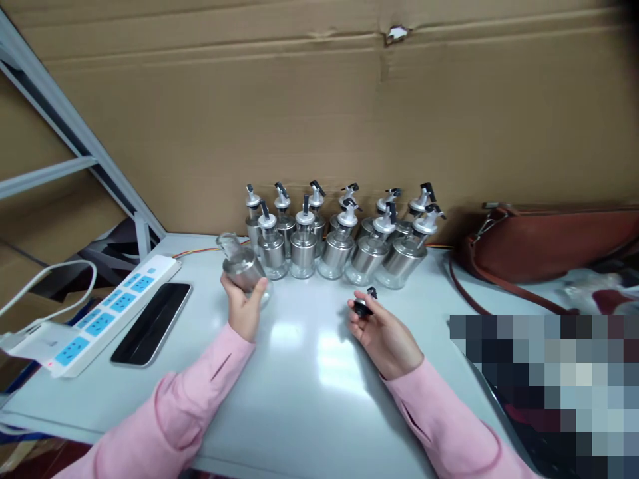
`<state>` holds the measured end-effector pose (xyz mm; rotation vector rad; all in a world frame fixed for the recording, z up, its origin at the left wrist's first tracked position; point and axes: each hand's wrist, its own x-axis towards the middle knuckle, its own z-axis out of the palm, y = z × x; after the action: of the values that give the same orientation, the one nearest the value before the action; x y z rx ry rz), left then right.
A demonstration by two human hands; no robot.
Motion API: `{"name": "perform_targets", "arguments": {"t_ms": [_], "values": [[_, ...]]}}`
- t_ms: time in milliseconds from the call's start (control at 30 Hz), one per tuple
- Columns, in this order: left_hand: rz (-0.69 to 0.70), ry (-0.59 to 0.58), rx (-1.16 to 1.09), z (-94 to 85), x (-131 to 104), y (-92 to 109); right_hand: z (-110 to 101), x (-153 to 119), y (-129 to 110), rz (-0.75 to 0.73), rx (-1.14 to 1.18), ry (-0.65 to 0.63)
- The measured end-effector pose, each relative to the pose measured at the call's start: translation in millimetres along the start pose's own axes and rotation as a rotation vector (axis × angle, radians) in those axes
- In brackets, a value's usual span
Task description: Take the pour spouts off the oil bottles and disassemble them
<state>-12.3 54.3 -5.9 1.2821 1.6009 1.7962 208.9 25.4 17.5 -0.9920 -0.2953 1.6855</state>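
My left hand (243, 303) is wrapped round a glass oil bottle (243, 266) with a steel band. This bottle is tilted to the left and its neck carries no spout. Between the fingertips of my right hand (382, 329) is a bottle pourer spout (363, 308) with a black stopper end. The spout is held apart from the bottle, to its right. Behind both hands stand several similar oil bottles (303, 249) in two rows, each topped with a silver and black pourer spout.
On the left lie a white power strip (112, 313) and a black phone (152, 324). A brown leather bag (544, 246) with a strap sits at the right. Cardboard (319, 120) closes off the back of the white table (289, 399). A grey metal frame (74, 126) rises at the left.
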Motion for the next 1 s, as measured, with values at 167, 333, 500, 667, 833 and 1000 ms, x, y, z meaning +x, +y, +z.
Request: {"name": "perform_targets", "arguments": {"t_ms": [167, 333, 500, 667, 833, 1000], "values": [[0.001, 0.062, 0.057, -7.8, 40.7, -33.1, -2.3, -1.1, -2.3, -0.01, -0.025, -0.036], [0.048, -0.04, 0.094, -11.0, 56.6, -43.8, 2.7, -4.2, -2.1, 0.051, -0.027, 0.006], [0.062, -0.111, 0.122, -8.4, 55.5, -52.5, 7.1, -7.9, -2.6, 0.111, -0.081, -0.022], [0.112, -0.036, 0.184, -10.9, 46.3, -35.8, 7.1, -10.7, 2.9, 0.024, -0.252, -0.127], [0.595, -0.369, 0.174, -9.2, 12.5, 7.6, 6.3, -8.8, 17.1, -0.263, -0.557, -0.192], [0.484, -1.011, 0.271, 6.1, -41.4, 29.1, 7.9, -11.9, 26.6, -0.491, -0.791, -0.203]]}}
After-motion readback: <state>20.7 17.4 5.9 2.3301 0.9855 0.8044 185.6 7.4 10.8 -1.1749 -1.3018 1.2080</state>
